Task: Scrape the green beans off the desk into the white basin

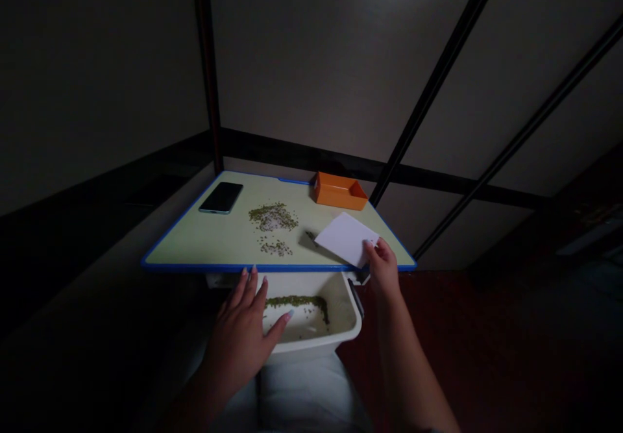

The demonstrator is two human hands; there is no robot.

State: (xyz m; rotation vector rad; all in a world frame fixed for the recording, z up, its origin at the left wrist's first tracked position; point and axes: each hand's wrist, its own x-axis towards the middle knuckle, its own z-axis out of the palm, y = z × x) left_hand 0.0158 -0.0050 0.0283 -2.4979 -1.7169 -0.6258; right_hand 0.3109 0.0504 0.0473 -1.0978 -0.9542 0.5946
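Observation:
My right hand [383, 265] pinches the near right corner of a white card [344, 238], tilted over the right part of the table. Under its left edge, a few green grains show in shadow. With fingers spread, my left hand [246, 322] is over the left side of a white tub [343, 316] and its fingertips are at the table's blue edge. Green grains [296, 300] lie along the far side of the tub's floor. On the tabletop, a pile of green and pale grains [273, 217] lies in the middle, with a smaller scatter [276, 247] nearer me.
A dark-screened phone [222, 197] lies at the left of the pale table [185, 241], which has a blue rim. An orange open box [335, 191] stands at the back right. Behind the table rises a panelled wall [311, 63]. The tub sits over my lap.

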